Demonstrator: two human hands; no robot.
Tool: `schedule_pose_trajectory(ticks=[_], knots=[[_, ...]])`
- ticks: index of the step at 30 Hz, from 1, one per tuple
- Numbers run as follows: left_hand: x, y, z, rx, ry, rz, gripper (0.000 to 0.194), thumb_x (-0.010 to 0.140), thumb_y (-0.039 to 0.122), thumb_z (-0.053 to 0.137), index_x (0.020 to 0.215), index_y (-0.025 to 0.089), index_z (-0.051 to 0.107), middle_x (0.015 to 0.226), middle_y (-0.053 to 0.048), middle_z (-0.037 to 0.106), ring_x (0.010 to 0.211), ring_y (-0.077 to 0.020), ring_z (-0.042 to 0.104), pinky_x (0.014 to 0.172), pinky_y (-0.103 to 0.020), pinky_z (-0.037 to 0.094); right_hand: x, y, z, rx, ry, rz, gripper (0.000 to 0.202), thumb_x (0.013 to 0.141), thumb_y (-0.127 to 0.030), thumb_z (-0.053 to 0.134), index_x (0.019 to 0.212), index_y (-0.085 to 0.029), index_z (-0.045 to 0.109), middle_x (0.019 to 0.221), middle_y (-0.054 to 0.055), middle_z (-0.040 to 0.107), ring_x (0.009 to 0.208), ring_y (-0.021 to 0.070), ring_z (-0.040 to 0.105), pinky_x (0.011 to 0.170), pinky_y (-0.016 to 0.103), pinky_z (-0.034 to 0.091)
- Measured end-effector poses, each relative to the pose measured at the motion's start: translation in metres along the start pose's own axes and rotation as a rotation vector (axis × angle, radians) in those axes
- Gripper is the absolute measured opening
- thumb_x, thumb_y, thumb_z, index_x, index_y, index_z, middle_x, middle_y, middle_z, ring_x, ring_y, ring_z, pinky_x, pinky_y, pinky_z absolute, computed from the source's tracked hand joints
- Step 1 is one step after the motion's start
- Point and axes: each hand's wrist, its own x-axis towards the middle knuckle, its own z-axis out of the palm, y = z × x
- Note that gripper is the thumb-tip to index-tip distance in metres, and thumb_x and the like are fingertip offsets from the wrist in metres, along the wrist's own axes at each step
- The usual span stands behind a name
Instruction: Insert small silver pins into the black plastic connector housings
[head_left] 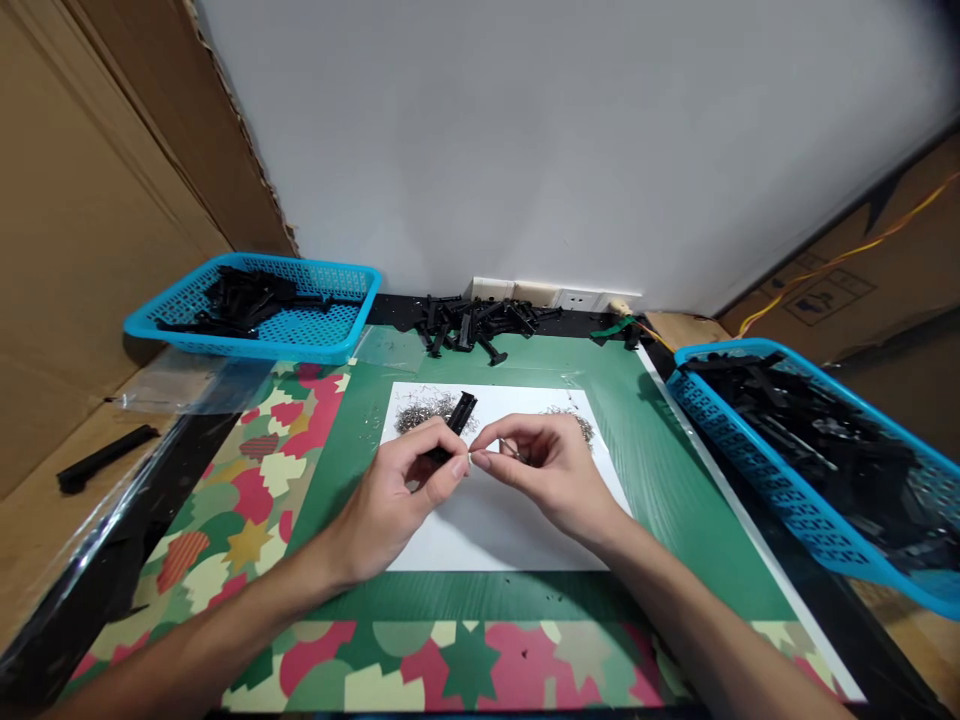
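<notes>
Above a white sheet (487,535), my left hand (409,475) is closed around a slim black plastic part (463,410), whose upper end sticks out past the fingers. My right hand (544,462) pinches at the part's lower end, thumb and forefinger touching the left fingertips. What sits in that pinch is too small to name. Behind my left hand lies a heap of small metal pieces (427,408), like springs or clips. A second small heap of metal pieces (585,430) shows partly behind my right hand.
Several black plastic parts (480,325) lie piled by the wall. A blue basket (315,345) with black parts stands at back left, a fuller blue basket (757,480) at right. One black part (105,458) lies on cardboard at left. Wall sockets (577,299) and a yellow cable (840,255) are behind.
</notes>
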Motion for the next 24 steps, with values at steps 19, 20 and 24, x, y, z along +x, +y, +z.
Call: schedule_pose_trajectory(ticks=[19, 20, 24], knots=[[-0.008, -0.012, 0.008, -0.132, 0.05, 0.019, 0.04, 0.106, 0.04, 0.06, 0.137, 0.03, 0.038, 0.112, -0.005, 0.059, 0.099, -0.0191, 0.058, 0.084, -0.029, 0.046, -0.018, -0.001, 0.009, -0.5, 0.229, -0.573, 0.011, 0.093, -0.013, 0.07, 0.093, -0.019, 0.08, 0.06, -0.002, 0.067, 0.047, 0.0078, 0.05, 0.047, 0.021, 0.041], [-0.008, -0.014, 0.008, -0.106, 0.047, 0.027, 0.034, 0.106, 0.039, 0.061, 0.131, 0.029, 0.04, 0.111, -0.004, 0.058, 0.099, -0.0187, 0.059, 0.084, -0.029, 0.046, -0.017, -0.001, 0.007, -0.506, 0.2, -0.585, 0.012, 0.094, -0.013, 0.069, 0.095, -0.02, 0.08, 0.062, -0.001, 0.069, 0.048, 0.0082, 0.051, 0.048, 0.022, 0.042], [-0.009, -0.021, 0.008, -0.037, 0.093, 0.069, 0.024, 0.104, 0.036, 0.065, 0.11, 0.025, 0.044, 0.103, -0.002, 0.053, 0.095, -0.0177, 0.058, 0.079, -0.027, 0.047, -0.014, 0.001, 0.0, -0.527, 0.087, -0.611, 0.014, 0.097, -0.015, 0.068, 0.099, -0.02, 0.081, 0.065, 0.0, 0.072, 0.049, 0.0086, 0.054, 0.049, 0.022, 0.043]])
